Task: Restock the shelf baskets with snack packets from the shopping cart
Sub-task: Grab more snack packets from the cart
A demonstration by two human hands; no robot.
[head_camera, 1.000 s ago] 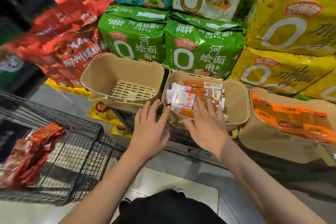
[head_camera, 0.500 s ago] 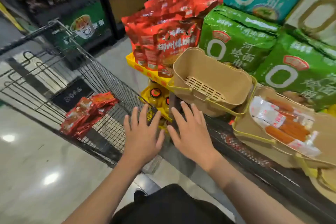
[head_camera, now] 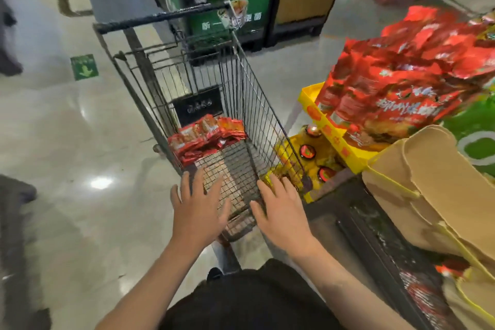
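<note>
Snack packets (head_camera: 207, 136): a red pile lying on the wire floor at the far end of the shopping cart (head_camera: 257, 104), toward the handle. We judge the cart stands just beside the shelf so a load can be carried across in one short swing.

Shelf basket (head_camera: 428, 195): tan, at right on the shelf edge, tilted in this view. Its interior is not visible to us, so we cannot tell how full it is.

Left hand (head_camera: 199, 206): palm down, fingers straight and spread, holding nothing, over the near end of the cart. Right hand (head_camera: 281, 209): the same pose, fingers spread, empty, at the cart's near right corner. Both forearms extend forward, roughly parallel.

Judgement: this is a two-hand reach for the pile. The packets lie well beyond the fingertips, so no grasp yet.
</note>
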